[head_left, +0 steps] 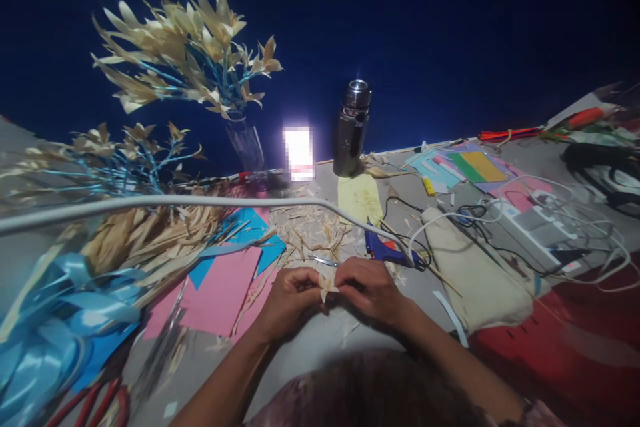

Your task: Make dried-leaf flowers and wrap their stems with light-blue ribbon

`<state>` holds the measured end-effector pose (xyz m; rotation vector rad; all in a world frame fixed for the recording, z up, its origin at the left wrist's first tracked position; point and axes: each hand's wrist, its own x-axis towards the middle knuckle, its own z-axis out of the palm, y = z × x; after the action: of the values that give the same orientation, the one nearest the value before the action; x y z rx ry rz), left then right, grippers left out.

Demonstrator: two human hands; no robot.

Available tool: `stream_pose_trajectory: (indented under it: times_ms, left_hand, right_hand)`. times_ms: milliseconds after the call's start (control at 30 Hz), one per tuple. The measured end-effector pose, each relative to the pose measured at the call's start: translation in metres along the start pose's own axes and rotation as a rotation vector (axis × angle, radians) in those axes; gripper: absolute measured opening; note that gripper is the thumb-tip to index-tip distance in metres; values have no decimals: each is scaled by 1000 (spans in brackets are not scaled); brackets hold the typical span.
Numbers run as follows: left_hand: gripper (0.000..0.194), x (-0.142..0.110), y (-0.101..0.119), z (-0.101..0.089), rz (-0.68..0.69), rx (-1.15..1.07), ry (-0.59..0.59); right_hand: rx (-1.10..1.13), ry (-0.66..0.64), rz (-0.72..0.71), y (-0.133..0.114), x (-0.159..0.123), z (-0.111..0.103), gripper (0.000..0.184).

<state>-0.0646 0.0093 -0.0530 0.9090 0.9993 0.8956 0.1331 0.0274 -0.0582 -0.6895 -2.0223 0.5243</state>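
Between my two hands is a small cream flower (327,287) with pointed petals, apparently of dried husk. My left hand (296,297) pinches it from the left side. Closed as well, my right hand (369,285) has its fingertips on the flower's right edge. The underside of the flower and some of the fingertips are hidden. Just beyond the hands lies a slim metal tool (324,260), perhaps scissors, partly covered. A blue glue gun (387,250) rests past my right hand. Cream husk scraps (320,230) are scattered in front.
Pink sheets (225,287) and shiny blue ribbon (45,327) lie left, near red-handled scissors (103,403). A husk bouquet (190,47) stands in a glass vase (245,140). A dark flask (353,130), power strip (533,230) and folded cloth (475,273) are also around. A white cable (200,201) crosses the view.
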Motion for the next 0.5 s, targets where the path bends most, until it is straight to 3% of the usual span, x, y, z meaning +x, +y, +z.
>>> stream_pose_trajectory:
  times_ms: [233, 500]
  left_hand:
    - [23, 0, -5, -1, 14, 4, 69]
    - [22, 1, -5, -1, 6, 44, -4]
  right_hand:
    - [61, -12, -65, 2, -2, -2, 10]
    - [130, 4, -59, 2, 0, -1, 15]
